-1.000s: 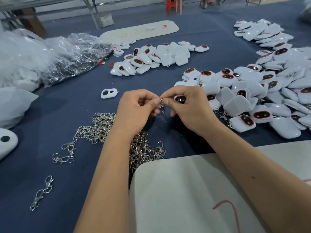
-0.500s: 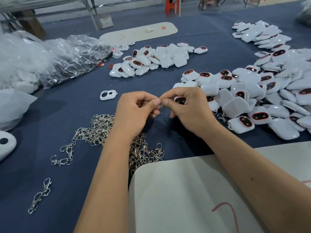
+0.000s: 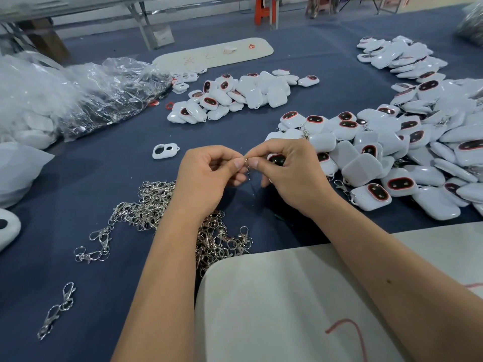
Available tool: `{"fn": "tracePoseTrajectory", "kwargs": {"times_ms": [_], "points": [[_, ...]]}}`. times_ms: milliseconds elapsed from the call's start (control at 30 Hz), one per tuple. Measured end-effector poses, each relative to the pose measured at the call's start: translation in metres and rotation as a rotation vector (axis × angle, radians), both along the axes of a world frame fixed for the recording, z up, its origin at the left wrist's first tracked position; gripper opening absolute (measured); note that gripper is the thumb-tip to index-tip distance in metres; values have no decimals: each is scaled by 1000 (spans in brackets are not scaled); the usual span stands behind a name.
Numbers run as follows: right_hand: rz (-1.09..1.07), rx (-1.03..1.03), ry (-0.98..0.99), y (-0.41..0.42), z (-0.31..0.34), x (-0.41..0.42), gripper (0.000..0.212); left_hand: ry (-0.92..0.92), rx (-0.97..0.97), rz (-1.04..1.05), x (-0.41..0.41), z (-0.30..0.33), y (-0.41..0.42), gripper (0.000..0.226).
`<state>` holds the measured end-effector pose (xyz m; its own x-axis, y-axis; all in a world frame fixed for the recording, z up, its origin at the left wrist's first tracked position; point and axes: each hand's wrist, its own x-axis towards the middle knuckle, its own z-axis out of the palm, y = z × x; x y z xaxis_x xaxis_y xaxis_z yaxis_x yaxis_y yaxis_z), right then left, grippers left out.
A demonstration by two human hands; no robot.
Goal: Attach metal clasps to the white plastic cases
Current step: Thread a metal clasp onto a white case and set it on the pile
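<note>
Pinching a small metal clasp (image 3: 247,167) between thumb and fingertip at mid-frame, the left hand (image 3: 209,176) meets the right hand (image 3: 290,171), which curls round a white plastic case (image 3: 276,159) and nips the clasp's ring. Both pieces look light, the case hard and smooth, so it probably slips; the tiny ring wants a fingertip hold. Loose clasps (image 3: 162,205) tangle at lower left, finished cases (image 3: 392,163) crowd the right, a plastic bag (image 3: 86,95) lies upper left; nothing blocks the hands.
</note>
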<state>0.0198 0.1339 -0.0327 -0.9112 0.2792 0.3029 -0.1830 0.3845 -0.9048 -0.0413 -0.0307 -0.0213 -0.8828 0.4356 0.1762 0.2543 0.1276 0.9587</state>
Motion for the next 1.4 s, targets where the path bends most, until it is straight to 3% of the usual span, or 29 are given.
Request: {"fn": "tracePoseTrajectory", "kwargs": {"times_ms": [500, 933, 1233, 1400], "points": [[-21, -1, 12, 0, 0, 0, 13, 244, -224, 114, 7, 4, 5, 13], [25, -100, 7, 3, 3, 2, 9, 310, -155, 106, 10, 7, 8, 11], [-84, 387, 216, -1, 5, 2, 11, 312, -213, 116, 8, 2, 7, 15], [-88, 499, 268, 1, 5, 3, 10, 346, -222, 125, 9, 1, 7, 16]]}}
